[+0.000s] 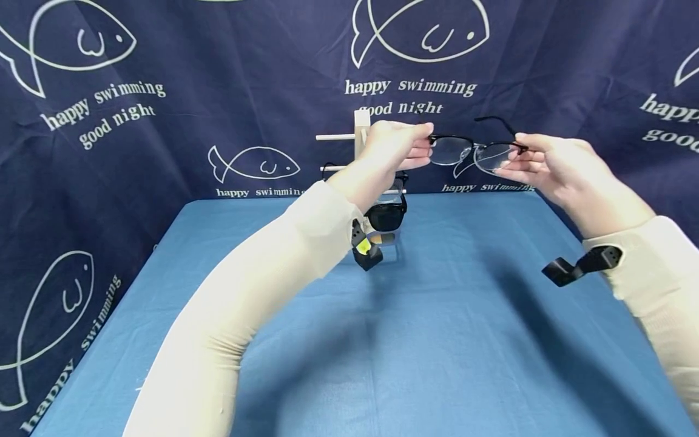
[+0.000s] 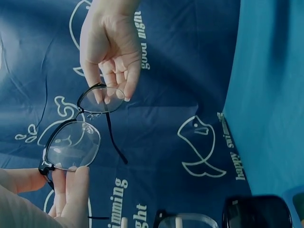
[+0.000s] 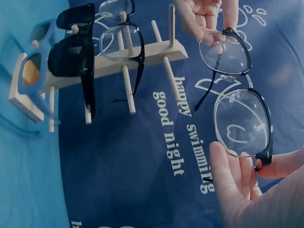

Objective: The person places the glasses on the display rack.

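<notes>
Both hands hold one pair of black half-rim eyeglasses (image 1: pixel 474 145) in the air, with clear lenses and temples unfolded away from me. My left hand (image 1: pixel 394 145) pinches the left hinge corner between thumb and fingers. At the opposite corner my right hand (image 1: pixel 551 161) grips the frame the same way. In the right wrist view a wooden eyeglass stand (image 3: pixel 161 52) with pegs is beside the held pair. On its pegs hang clear dark-framed glasses (image 3: pixel 141 52), black sunglasses (image 3: pixel 71 57) and blue-framed sunglasses (image 3: pixel 24 78). In the head view my left forearm hides part of the stand.
A blue cloth covers the table (image 1: pixel 415 340). Behind it hangs a navy curtain (image 1: pixel 262 79) with white fish drawings and lettering. The stand's upper pegs (image 1: pixel 334 138) stick out to the left of my left wrist.
</notes>
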`<state>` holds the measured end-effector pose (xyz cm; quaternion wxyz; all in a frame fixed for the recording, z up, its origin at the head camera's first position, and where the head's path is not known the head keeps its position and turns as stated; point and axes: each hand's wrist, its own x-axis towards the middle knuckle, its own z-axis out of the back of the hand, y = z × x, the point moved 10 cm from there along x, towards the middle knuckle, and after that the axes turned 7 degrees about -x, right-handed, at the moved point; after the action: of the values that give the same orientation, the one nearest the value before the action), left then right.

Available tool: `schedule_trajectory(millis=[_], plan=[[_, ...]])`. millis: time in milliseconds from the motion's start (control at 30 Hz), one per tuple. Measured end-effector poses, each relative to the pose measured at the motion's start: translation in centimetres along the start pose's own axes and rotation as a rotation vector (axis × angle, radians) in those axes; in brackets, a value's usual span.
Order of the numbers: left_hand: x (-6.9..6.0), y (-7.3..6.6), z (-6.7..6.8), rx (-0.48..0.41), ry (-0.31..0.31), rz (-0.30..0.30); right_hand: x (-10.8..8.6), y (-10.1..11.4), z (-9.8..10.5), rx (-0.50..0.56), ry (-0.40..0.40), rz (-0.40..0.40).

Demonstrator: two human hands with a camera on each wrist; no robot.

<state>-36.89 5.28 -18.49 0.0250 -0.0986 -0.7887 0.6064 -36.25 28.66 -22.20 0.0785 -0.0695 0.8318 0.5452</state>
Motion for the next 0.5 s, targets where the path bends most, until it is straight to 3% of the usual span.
schedule_trajectory(millis=[500], plan=[[0.4, -1.7, 4.1, -0.032, -0.033, -0.01, 1.2, -0.4, -4.3, -0.061, 0.016, -0.016]])
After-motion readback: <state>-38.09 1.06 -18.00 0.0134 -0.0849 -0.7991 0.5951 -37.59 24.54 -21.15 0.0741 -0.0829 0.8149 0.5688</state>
